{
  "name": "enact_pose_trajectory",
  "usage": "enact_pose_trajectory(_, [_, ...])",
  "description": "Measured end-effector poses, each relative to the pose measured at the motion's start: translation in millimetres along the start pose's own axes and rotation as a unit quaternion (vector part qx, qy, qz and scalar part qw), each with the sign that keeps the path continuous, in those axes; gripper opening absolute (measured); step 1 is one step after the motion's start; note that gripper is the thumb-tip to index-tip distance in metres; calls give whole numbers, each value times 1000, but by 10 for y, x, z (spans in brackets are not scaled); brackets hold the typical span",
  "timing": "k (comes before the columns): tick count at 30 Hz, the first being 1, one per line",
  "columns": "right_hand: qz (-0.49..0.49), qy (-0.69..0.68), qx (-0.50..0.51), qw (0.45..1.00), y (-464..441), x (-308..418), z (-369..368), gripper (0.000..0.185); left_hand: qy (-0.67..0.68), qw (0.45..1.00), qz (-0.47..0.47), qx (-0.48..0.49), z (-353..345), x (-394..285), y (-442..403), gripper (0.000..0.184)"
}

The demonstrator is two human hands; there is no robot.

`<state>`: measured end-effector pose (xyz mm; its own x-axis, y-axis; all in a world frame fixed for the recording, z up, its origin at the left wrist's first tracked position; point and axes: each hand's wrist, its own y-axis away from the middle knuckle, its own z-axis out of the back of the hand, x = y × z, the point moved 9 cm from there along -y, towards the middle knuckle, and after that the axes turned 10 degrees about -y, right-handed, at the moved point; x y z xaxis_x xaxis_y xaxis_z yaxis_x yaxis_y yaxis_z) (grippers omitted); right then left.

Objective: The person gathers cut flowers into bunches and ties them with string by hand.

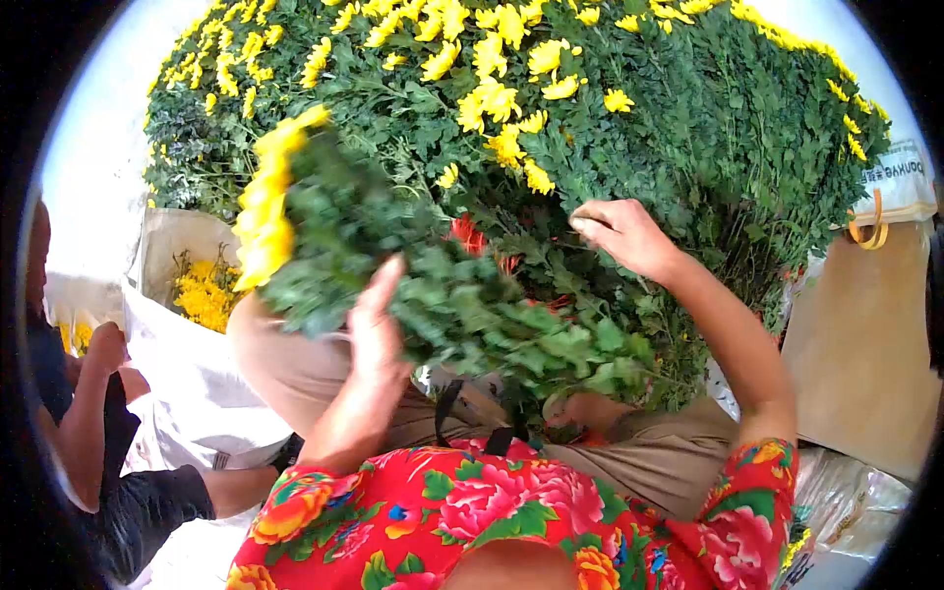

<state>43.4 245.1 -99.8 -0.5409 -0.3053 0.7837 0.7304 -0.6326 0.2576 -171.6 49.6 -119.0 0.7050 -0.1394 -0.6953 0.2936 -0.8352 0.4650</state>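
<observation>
A bunch of yellow chrysanthemums lies slantwise across my lap, its flower heads at the left and its leafy stems running to the lower right. My left hand is closed round the stems below the heads; most of its fingers are hidden beneath the leaves. To the right, my right hand is raised over the stems at the edge of the big flower pile, apart from the bunch. Its fingers are pinched together, and whatever they may hold is too small to tell. Red strips show among the leaves between my hands.
A large heap of yellow chrysanthemums spreads in front of me. At the left, a white sack holds yellow flowers, and another person's arm is close by. Brown cardboard and clear plastic wrap are at the right.
</observation>
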Motion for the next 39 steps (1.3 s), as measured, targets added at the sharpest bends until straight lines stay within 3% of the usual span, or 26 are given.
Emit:
enact_pose_trajectory(1, [14, 123, -44, 991, -121, -280, -79, 31, 25, 999, -20, -13, 129, -130, 131, 40])
enact_pose_trajectory(4, [-21, 240, -7, 970, -322, -960, -819, 32, 4, 993, -81, -88, 466, -282, 384, 39])
enact_pose_trajectory(5, [-72, 207, -14, 976, -362, -1058, -1010, 46, -19, 990, -92, -102, 544, -263, 385, 38])
enact_pose_trajectory(7, [-59, 228, -134, 962, -419, -1104, -1204, 69, -45, 984, -115, -128, 574, -279, 377, 36])
enact_pose_trajectory(8, [-127, 248, -87, 956, -440, -1275, -1323, 89, -59, 983, -117, -128, 579, -281, 338, 36])
enact_pose_trajectory(9, [-132, 221, -126, 958, -405, -1333, -1369, 77, -74, 982, -119, -127, 567, -292, 295, 36])
enact_pose_trajectory(11, [-222, 29, -129, 966, -354, -1693, -1461, 54, -71, 984, -102, -127, 483, -288, 262, 36])
enact_pose_trajectory(13, [-21, 28, -266, 963, -261, -1410, -1191, 38, -49, 985, -114, -117, 447, -321, 212, 33])
enact_pose_trajectory(14, [20, -8, -273, 962, -188, -1340, -1071, 35, -24, 990, -86, -112, 438, -276, 187, 30])
enact_pose_trajectory(17, [38, -103, -268, 957, -20, -871, -704, 36, -20, 996, -19, -90, 573, -128, 82, 29])
enact_pose_trajectory(21, [112, -189, -336, 916, 266, -134, -386, 37, -47, 989, -13, -139, 511, -130, 17, 35])
enact_pose_trajectory(23, [205, -168, -344, 901, 418, 326, -318, 35, -18, 993, -35, -113, 399, -202, 15, 36])
enact_pose_trajectory(25, [271, -55, -370, 887, 573, 620, -411, 38, -11, 994, -54, -94, 238, -331, 77, 35])
enact_pose_trajectory(26, [331, -115, -336, 875, 613, 769, -512, 41, -18, 992, -72, -99, 271, -336, 61, 36])
enact_pose_trajectory(29, [309, -60, -286, 905, 679, 1123, -749, 50, -69, 984, -135, -92, 279, -388, 27, 38])
enact_pose_trajectory(31, [329, 48, -230, 915, 633, 1230, -922, 50, -114, 974, -178, -85, 253, -504, 55, 40])
enact_pose_trajectory(33, [355, 86, -230, 902, 711, 1310, -945, 58, -23, 985, -170, -7, 92, -480, 112, 41])
enact_pose_trajectory(35, [354, 116, -211, 904, 747, 1335, -970, 57, -56, 991, -123, -4, 190, -407, 104, 40])
enact_pose_trajectory(37, [336, 146, -197, 909, 752, 1350, -972, 57, -200, 972, -119, -20, 93, -522, 214, 35])
enact_pose_trajectory(39, [342, 174, -163, 909, 778, 1430, -1032, 57, -246, 960, -87, -104, -19, -635, 373, 32])
